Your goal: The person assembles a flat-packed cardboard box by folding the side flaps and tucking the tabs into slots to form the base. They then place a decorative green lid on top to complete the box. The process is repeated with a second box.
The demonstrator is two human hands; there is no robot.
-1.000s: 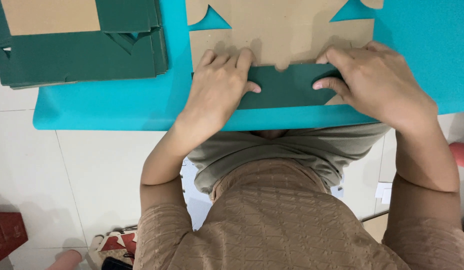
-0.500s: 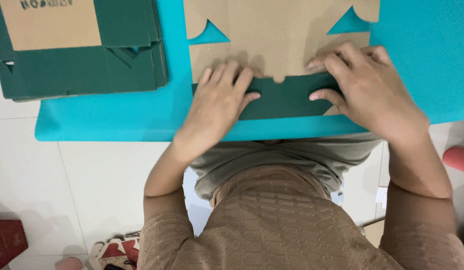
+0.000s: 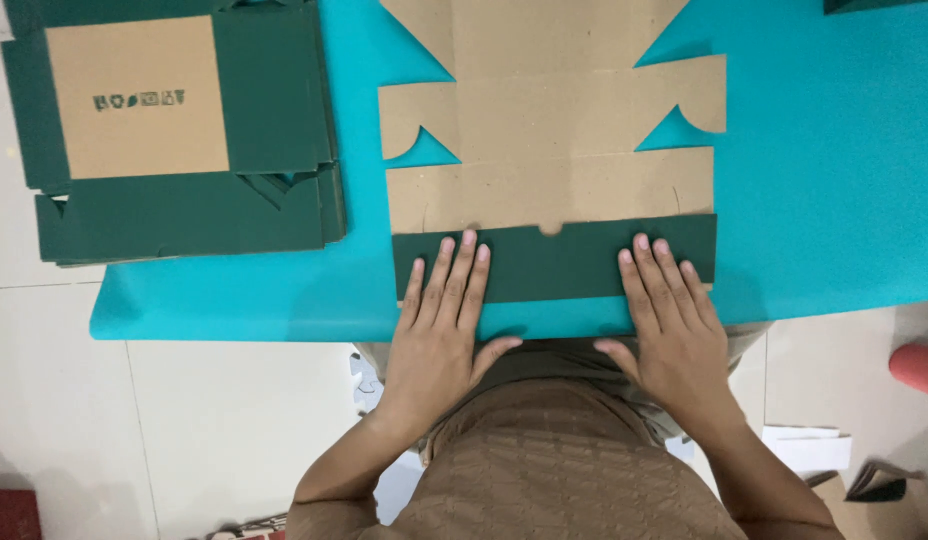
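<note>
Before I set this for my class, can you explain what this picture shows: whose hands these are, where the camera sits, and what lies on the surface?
The camera is worn on a person's head and looks straight down, so both hands are the wearer's own. The left hand and right hand lie flat, fingers spread, pressing on a dark green folded flap of an unfolded brown cardboard box blank. Nothing is gripped or lifted. The blank lies on a teal table. To the left sits a stack of flat green box blanks.

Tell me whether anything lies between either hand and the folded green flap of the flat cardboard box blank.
Nothing visible does. The left hand and right hand both lie flat, fingers directly on the folded green flap of the brown cardboard box blank on the teal table.
</note>
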